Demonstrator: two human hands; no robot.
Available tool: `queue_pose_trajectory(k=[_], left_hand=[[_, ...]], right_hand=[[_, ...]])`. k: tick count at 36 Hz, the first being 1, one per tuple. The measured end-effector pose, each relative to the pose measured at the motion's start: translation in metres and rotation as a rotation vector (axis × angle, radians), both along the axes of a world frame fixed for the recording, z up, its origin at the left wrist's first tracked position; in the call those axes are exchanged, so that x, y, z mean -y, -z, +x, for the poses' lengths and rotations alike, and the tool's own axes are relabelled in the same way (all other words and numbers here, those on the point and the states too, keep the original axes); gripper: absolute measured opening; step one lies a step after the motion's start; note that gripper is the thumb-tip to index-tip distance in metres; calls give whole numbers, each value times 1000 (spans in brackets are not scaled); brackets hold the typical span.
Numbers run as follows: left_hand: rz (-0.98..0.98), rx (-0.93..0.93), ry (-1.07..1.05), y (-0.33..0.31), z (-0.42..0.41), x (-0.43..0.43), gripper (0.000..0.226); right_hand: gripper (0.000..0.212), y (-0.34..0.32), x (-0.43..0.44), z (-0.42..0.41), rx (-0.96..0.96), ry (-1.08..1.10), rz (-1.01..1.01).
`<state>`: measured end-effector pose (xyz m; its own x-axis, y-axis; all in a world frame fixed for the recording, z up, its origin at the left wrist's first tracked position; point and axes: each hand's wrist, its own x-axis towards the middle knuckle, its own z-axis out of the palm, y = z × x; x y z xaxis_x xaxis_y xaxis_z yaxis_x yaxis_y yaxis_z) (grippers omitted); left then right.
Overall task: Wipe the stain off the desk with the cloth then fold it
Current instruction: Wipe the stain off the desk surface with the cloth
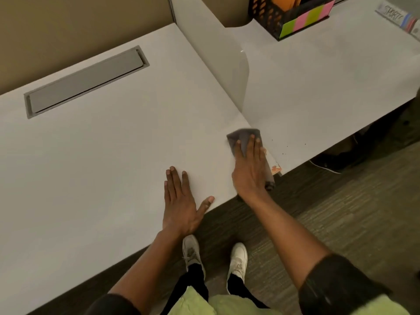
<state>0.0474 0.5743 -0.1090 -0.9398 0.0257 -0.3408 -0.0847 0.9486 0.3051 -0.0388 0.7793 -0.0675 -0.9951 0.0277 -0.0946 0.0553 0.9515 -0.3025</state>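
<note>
I see the right hand (250,169) flat on the cloth (244,138) at frame centre-right, the stain (275,169) just right of it at the desk (113,144) edge; left hand (181,201) splayed, empty, farther left.

The right hand (250,169) lies flat over the grey cloth (244,138), hiding most of it; only a crumpled corner past the fingertips and a strip along the hand's outer side show. The orange-brown stain (275,168) just beside that hand is partly hidden by it and the cloth. Far beyond the hands, the black mesh file holder (272,17) is cut off by the top edge, and the labelled binder (396,18) at the right corner is blurred.
</note>
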Motion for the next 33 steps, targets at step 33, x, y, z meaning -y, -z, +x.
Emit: queue_pose_trajectory(k=[33], left_hand=[[-19,-8,46,7,1,4,120]], right_hand=[[70,5,-13,-32,-14,-118,55]])
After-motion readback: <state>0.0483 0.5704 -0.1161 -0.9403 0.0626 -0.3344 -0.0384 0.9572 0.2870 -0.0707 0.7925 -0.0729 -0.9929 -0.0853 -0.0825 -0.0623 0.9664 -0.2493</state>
